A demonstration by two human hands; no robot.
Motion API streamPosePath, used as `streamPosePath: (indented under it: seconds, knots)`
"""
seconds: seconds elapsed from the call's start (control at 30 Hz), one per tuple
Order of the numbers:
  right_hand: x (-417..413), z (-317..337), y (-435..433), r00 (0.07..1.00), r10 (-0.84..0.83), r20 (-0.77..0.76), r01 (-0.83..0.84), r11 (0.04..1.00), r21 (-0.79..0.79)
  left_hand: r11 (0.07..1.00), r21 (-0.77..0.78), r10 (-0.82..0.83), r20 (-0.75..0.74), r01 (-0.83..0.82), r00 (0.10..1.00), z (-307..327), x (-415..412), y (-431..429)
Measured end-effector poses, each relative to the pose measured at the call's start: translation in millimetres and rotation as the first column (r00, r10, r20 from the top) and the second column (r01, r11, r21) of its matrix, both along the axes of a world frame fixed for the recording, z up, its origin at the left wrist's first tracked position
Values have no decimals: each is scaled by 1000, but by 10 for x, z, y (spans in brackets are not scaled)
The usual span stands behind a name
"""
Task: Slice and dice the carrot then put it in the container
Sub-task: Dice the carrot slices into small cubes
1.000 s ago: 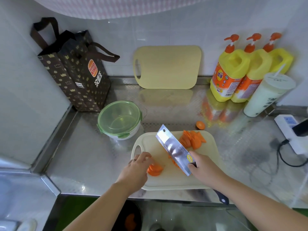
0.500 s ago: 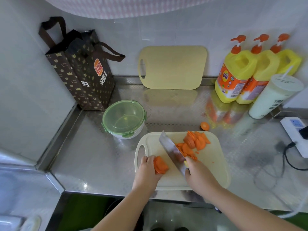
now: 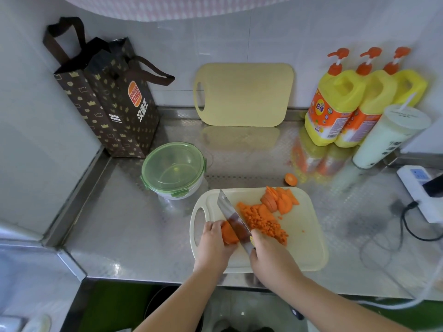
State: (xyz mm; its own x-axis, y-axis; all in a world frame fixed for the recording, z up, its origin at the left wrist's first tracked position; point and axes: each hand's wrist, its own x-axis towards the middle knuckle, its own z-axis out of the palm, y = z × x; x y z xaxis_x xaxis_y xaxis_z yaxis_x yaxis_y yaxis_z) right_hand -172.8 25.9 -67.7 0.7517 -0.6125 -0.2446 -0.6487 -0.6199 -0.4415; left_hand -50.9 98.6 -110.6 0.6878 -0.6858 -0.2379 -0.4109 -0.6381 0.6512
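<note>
Left hand [image 3: 214,243] fingers curled down on a stack of carrot slices [image 3: 229,233] at near-left of the cutting board [image 3: 304,238]; right hand [image 3: 268,256] wrapped round the cleaver [image 3: 233,220] handle, blade edge down just right of the stack; diced carrot [image 3: 261,221] piled mid-board, uncut slices [image 3: 279,200] at far edge; one carrot end [image 3: 290,179] off-board on the steel counter [image 3: 134,226]; lidded green container [image 3: 173,170] far-left of the board.

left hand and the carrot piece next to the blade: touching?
Touching. Head view: left hand curls over the carrot piece beside the knife, no gap.
</note>
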Motion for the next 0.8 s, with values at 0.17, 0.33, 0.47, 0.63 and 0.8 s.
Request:
streamPosePath:
  seconds: [0.17, 0.33, 0.47, 0.63, 0.8]
  knots:
    - [-37, 34, -66, 1000, -15, -18, 14, 1000, -23, 1000, 0, -8, -33, 8, 999, -9, 15, 16]
    - [-25, 47, -20, 999, 4, -39, -5, 1000, -11, 998, 42, -35, -9, 36, 999, 3, 39, 0]
    - [-31, 47, 52, 999, 22, -31, -22, 1000, -9, 999, 34, -34, -13, 34, 999, 28, 26, -33]
    - [-32, 57, 25, 999, 29, -41, -30, 999, -36, 999, 31, -36, -40, 38, 999, 39, 56, -17]
    - [-40, 106, 60, 994, 95, -62, -99, 992, -74, 999, 52, 18, -56, -15, 998, 36, 70, -50]
